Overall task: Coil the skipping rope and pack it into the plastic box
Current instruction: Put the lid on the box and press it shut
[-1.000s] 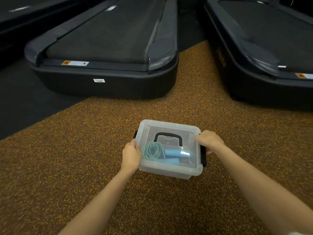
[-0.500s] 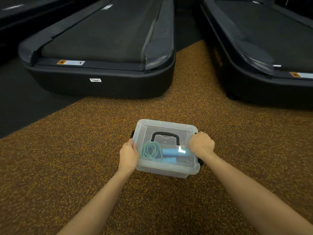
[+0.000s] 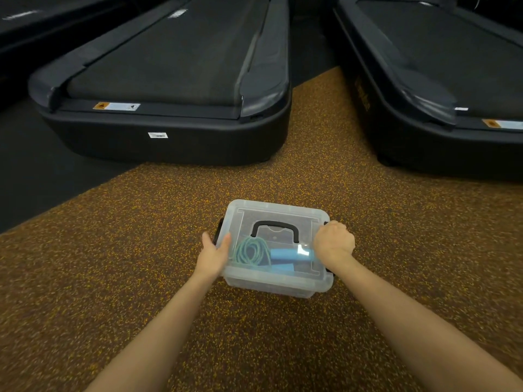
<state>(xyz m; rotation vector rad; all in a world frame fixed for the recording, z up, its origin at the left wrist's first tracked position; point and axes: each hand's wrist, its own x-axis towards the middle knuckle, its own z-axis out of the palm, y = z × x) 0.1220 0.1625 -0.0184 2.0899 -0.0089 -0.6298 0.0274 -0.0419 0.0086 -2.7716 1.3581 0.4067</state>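
A clear plastic box [image 3: 276,282] with its lid on and a black carry handle [image 3: 274,226] sits on the speckled brown floor. Through the lid I see the coiled teal skipping rope [image 3: 250,250] and its blue handles [image 3: 283,254] inside. My left hand [image 3: 213,253] rests flat against the box's left side by the black latch, thumb on the lid edge. My right hand [image 3: 334,241] is curled over the right edge of the lid, covering the right latch.
Two black treadmills stand ahead: one [image 3: 169,80] at centre left, another [image 3: 438,80] at the right. Speckled brown rubber flooring [image 3: 113,278] surrounds the box; dark flooring [image 3: 28,179] lies to the left.
My right hand has shifted from outside the right latch inward onto the lid's right edge. The left hand has stayed at the left side. The box has not moved on the floor.
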